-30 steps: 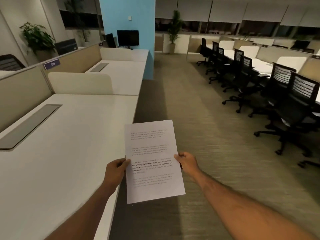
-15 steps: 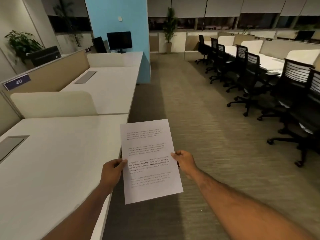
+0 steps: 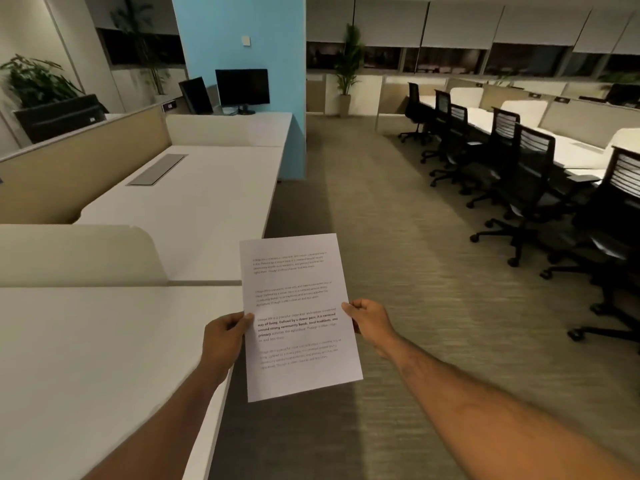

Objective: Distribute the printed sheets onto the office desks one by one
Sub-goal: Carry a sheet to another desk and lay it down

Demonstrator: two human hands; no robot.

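White desks (image 3: 104, 358) line my left; both my left hand (image 3: 223, 336) and right hand (image 3: 370, 318) pinch the printed sheet (image 3: 298, 317) edges. I'd swing it left and lay it flat, well inside the desk edge.

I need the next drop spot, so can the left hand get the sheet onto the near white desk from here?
Probably yes: the left hand holds the printed sheet at the near desk edge, with bare desktop beside it.

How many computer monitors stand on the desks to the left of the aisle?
2, both at the far end by the blue pillar: one monitor faces the camera, another monitor stands angled to its left. More may be hidden.
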